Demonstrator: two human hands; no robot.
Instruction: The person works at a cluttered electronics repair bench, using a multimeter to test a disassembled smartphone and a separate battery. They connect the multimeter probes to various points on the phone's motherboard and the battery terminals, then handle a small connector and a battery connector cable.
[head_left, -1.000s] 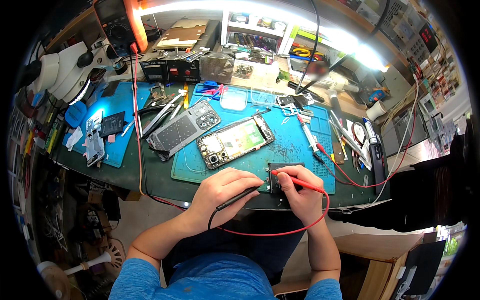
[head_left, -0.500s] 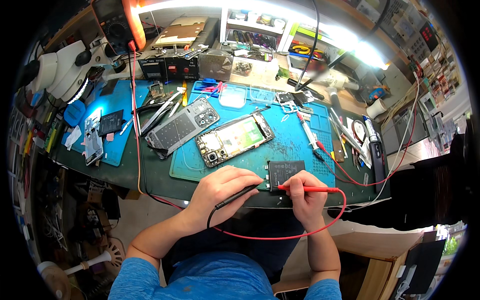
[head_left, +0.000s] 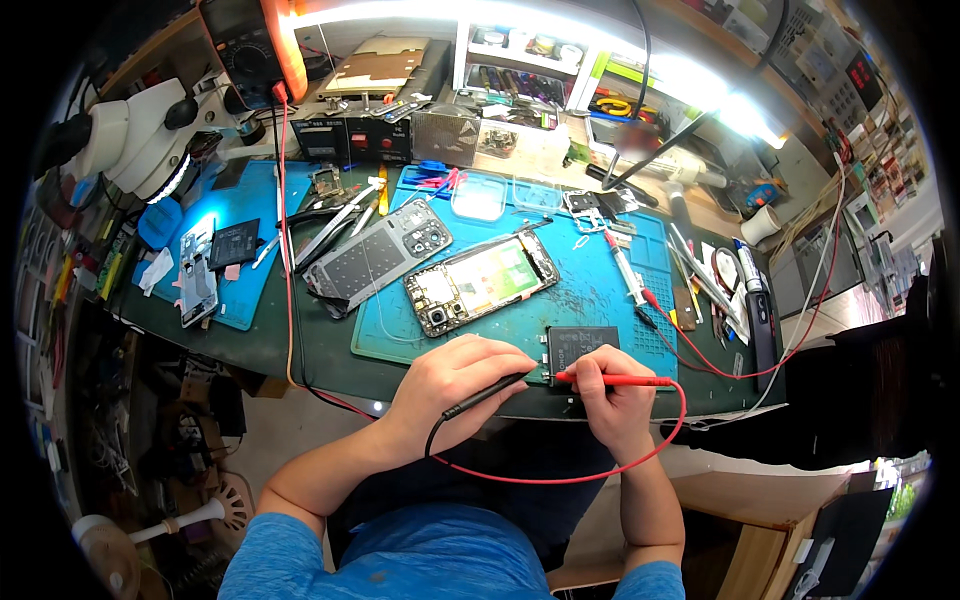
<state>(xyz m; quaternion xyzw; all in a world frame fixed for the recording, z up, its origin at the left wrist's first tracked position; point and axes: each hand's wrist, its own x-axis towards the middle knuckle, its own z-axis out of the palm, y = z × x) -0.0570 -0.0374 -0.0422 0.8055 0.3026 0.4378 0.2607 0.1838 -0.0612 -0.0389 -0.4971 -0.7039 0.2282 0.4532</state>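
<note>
My left hand (head_left: 452, 385) is closed round a black multimeter probe (head_left: 482, 396), its tip pointing right, close to the left edge of a black phone battery (head_left: 585, 343). Between the fingers of my right hand (head_left: 615, 395) is a red probe (head_left: 628, 380), held level with its tip at the battery's lower left. Whether either tip touches a contact is too small to tell. The battery lies at the mat's front edge. Just beyond it, an opened phone (head_left: 482, 282) shows its circuit board. A grey back cover (head_left: 378, 255) with a camera block rests to its left.
An orange-cased multimeter (head_left: 250, 55) stands at the back left, its leads hanging over the bench. A blue mat (head_left: 590, 285) lies under the phone. To the right are a syringe (head_left: 625, 268) and loose tools. A microscope (head_left: 135, 140) stands at far left.
The view has shifted slightly, so the bench items sit a little farther right in the picture. Both hands keep hold of their probes beside the battery, with hardly any movement.
</note>
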